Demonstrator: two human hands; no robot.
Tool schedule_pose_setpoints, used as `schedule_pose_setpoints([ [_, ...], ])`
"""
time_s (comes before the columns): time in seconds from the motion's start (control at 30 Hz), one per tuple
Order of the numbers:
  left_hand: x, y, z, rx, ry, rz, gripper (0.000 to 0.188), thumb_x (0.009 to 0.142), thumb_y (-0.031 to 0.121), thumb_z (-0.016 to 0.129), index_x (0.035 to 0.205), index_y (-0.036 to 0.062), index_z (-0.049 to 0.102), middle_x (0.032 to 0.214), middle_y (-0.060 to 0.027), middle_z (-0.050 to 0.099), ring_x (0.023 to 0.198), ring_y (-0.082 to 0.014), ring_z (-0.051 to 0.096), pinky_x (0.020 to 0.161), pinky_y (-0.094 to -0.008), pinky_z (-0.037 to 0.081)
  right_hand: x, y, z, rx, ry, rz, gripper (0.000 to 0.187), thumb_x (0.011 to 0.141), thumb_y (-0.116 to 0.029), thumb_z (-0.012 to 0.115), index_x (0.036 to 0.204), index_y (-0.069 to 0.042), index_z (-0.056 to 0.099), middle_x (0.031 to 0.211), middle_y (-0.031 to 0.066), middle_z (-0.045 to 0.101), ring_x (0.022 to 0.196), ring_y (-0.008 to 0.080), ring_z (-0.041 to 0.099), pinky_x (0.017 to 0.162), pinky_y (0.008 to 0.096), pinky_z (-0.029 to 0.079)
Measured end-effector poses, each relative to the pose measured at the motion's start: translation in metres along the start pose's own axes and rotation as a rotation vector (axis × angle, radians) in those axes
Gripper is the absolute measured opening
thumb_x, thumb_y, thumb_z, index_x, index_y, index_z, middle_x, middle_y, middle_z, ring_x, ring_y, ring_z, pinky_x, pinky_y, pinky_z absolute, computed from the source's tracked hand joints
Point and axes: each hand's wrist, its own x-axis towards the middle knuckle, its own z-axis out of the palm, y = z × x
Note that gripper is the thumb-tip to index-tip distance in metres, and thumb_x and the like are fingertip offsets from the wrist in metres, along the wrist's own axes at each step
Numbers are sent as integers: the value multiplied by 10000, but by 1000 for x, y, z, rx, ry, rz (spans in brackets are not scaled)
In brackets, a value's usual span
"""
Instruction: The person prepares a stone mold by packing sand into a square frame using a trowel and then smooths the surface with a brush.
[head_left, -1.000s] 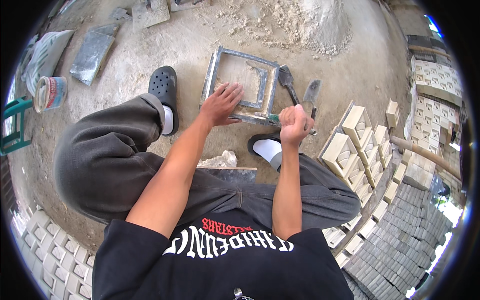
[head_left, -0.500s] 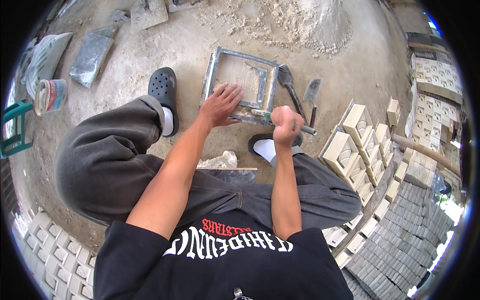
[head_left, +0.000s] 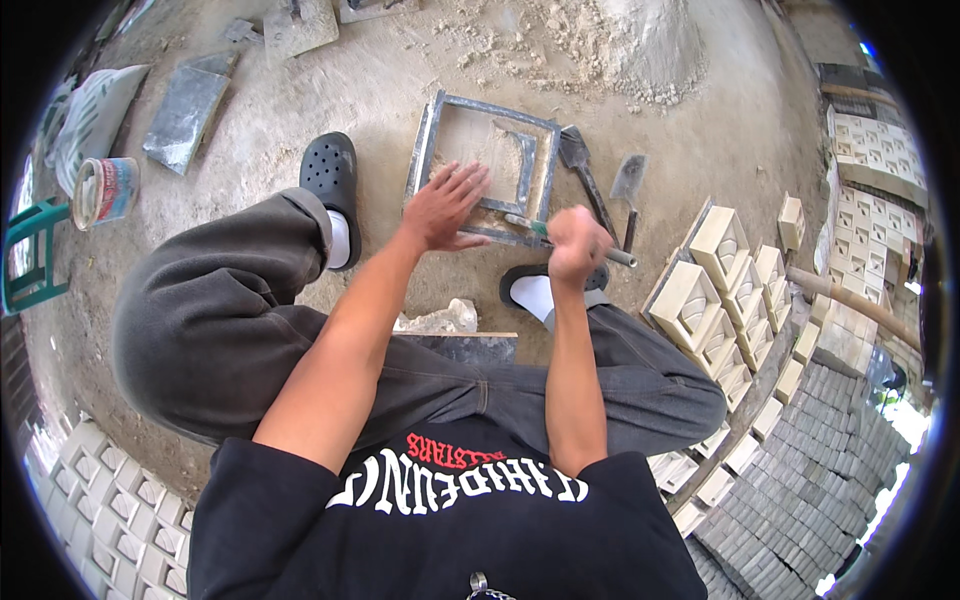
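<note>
A square grey metal mould frame (head_left: pixel 430 150) lies on the dusty floor between my feet, pale powder inside it. My left hand (head_left: pixel 448 205) rests with fingers spread over the frame's near left corner. In my closed right hand (head_left: pixel 577 245) is a slim rod-like tool (head_left: pixel 622 257) with a grey tubular handle, a green collar and a pale tip. Its tip is at the frame's near bar, towards the right corner; whether it touches cannot be made out. Inside the frame sits a smaller angled grey piece (head_left: pixel 524 165).
Right of the frame lie a dark flat-bladed tool (head_left: pixel 590 180) and a small trowel (head_left: pixel 629 180). Cream moulded blocks (head_left: pixel 720 245) stand stacked at right. A powder heap (head_left: pixel 650 50) rises beyond. At left are a bucket (head_left: pixel 105 192), a green stool (head_left: pixel 35 255) and grey slabs (head_left: pixel 188 110).
The tool's tip has shifted slightly along the frame's near bar with a small movement of my right hand. My left hand stays on the frame.
</note>
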Motion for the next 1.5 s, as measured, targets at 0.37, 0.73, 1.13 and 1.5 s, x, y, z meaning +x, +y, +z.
schedule_pose_setpoints([
  [0.37, -17, -43, 40, -307, 437, -1091, 600, 965, 425, 411, 1447, 70, 366, 1514, -151, 345, 1417, -292, 290, 1164, -464, 188, -6, -13, 28, 234, -12, 157, 418, 942, -101, 452, 545, -23, 345, 502, 12, 370, 470, 84, 326, 456, 278, 226],
  [0.73, -16, -27, 30, -339, 454, -1075, 512, 955, 431, 436, 1240, 32, 581, 1216, -205, 605, 1158, -357, 546, 1008, -438, 391, -15, -32, 28, 347, -43, 144, 419, 960, -89, 398, 553, -24, 318, 513, 26, 357, 456, 105, 315, 441, 283, 243],
  [1.13, -7, -24, 34, -305, 615, -1092, 405, 929, 382, 508, 1121, 50, 637, 1056, -168, 661, 1032, -325, 601, 908, -442, 440, -7, -22, 49, 331, -73, 265, 441, 953, -97, 418, 538, -58, 273, 489, 14, 315, 440, 108, 269, 439, 294, 236],
  [1.5, -8, -24, 28, -289, 587, -1120, 405, 927, 395, 507, 1101, 56, 645, 1041, -161, 665, 1011, -323, 608, 883, -442, 450, -3, -28, 56, 342, -48, 236, 444, 955, -96, 425, 533, -82, 285, 494, 14, 322, 455, 101, 294, 440, 290, 225],
])
